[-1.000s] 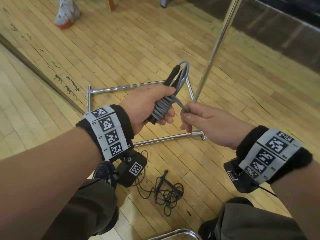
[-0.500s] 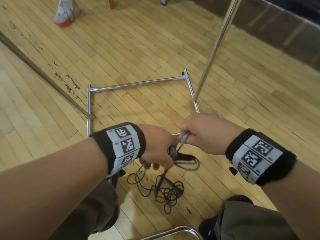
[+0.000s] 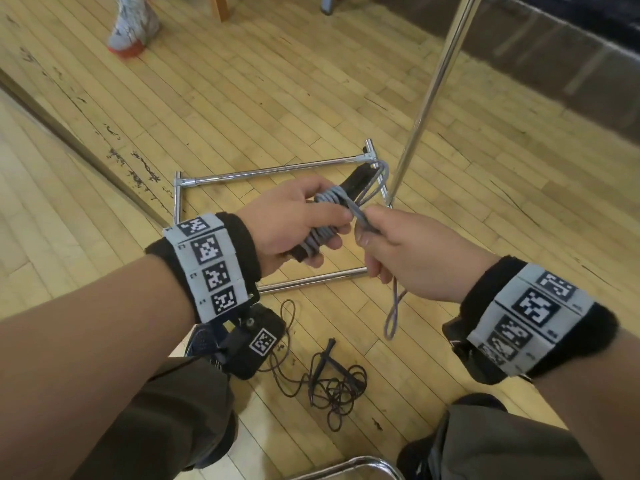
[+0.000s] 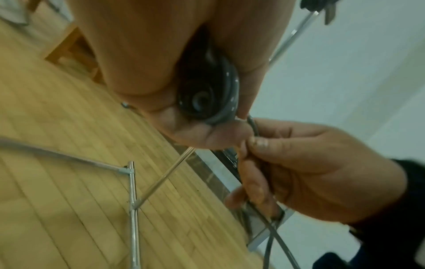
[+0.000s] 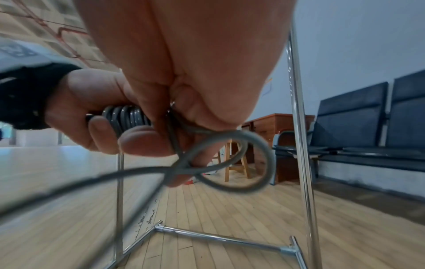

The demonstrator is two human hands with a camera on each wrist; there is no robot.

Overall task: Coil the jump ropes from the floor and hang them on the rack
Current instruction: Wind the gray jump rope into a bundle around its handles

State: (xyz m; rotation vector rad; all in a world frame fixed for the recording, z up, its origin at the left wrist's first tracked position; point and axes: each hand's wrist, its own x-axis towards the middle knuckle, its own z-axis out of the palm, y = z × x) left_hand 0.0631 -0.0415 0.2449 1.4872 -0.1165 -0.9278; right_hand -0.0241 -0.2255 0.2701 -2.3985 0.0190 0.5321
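Note:
My left hand grips a grey jump rope whose cord is wound in several turns round its black handles; the turns show as dark rings in the right wrist view and as a coil end in the left wrist view. My right hand pinches the rope's free end beside the bundle, and a doubled loop hangs below that fist. A second, thin black jump rope lies tangled on the floor between my knees. The chrome rack's base and upright pole stand just beyond my hands.
The wooden floor spreads all around. A person's shoe and wooden stool legs are at the far top. Dark blue seats line the wall on the right. A chrome bar curves at the bottom edge.
Both hands dropped low towards the floor half a second ago, then rose again over the rack base. A doubled loop of grey cord now hangs below my right fist.

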